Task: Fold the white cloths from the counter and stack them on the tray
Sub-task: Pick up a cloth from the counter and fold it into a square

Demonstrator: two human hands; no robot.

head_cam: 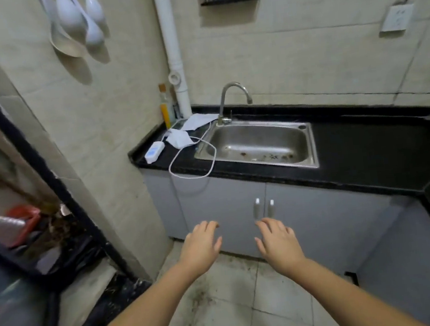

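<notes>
From the head view, my left hand and right hand hover empty, each grip relaxed, reaching toward the crumpled white cloths lying on the glossy black stone table left of the steel sink. No tray shows. Tiled walls crowd close.

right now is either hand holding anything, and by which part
Nothing is held. The left hand and right hand both hang empty with relaxed fingers in front of the grey cabinet doors, short of the crumpled white cloths on the black counter.
</notes>
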